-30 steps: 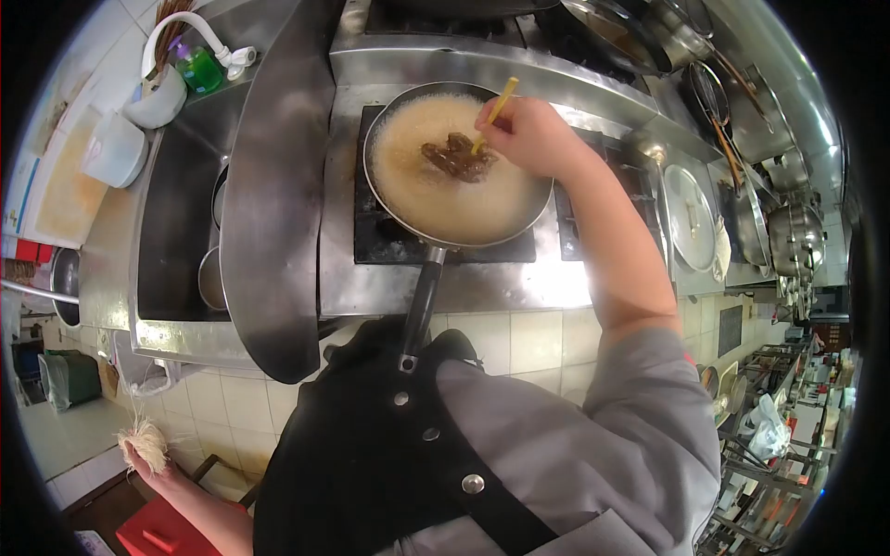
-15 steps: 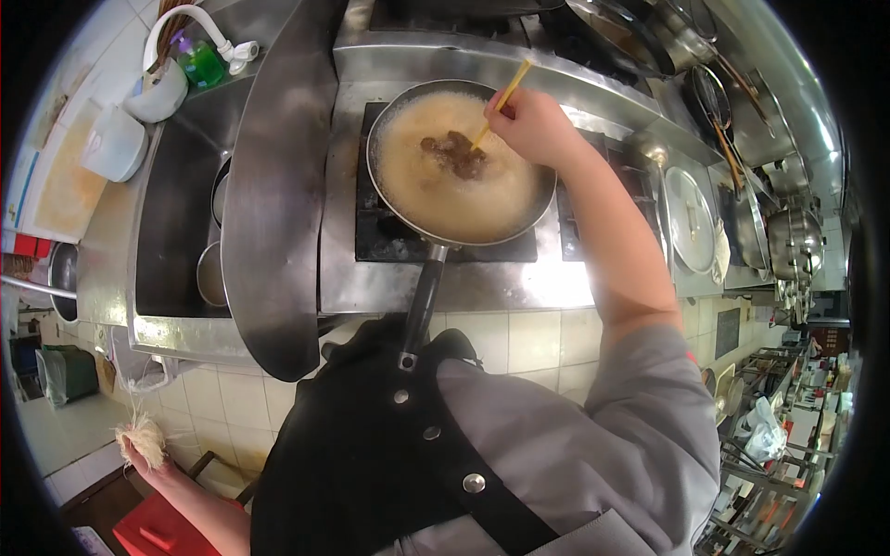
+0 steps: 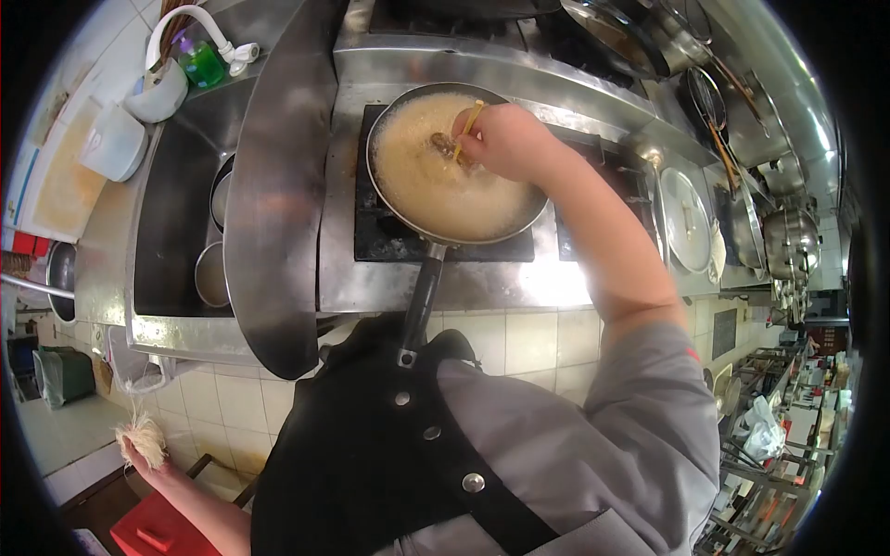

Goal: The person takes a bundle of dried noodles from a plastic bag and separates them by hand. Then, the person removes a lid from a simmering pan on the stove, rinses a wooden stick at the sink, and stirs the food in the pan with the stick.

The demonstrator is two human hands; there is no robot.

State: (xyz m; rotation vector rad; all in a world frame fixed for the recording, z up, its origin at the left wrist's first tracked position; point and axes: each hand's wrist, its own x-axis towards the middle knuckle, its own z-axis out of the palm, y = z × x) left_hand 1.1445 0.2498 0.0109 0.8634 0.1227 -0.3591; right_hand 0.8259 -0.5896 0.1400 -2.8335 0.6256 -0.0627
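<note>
My right hand [image 3: 505, 142] is closed on yellow chopsticks [image 3: 470, 125] above the frying pan [image 3: 438, 243]. Their tips reach brown pieces [image 3: 443, 144] in the pan, which my fingers partly hide. Cloudy, bubbling liquid [image 3: 417, 190] fills the pan, which sits on a black burner with its handle pointing toward my apron. Far out at the lower left, my left hand [image 3: 148, 461] grips a bundle of thin, pale noodles [image 3: 141, 437], whose strands stick out.
A sink [image 3: 171, 232] with a white faucet [image 3: 195, 14] lies left of a curved metal panel [image 3: 278, 204]. Right of the stove are a ladle [image 3: 654, 159], a round lid [image 3: 686, 221] and several hanging pans. A red box [image 3: 171, 530] stands at the lower left.
My right hand has moved left and lower over the pan, and the chopsticks stand steeper. Less of the brown pieces shows. My left hand stays with the noodles.
</note>
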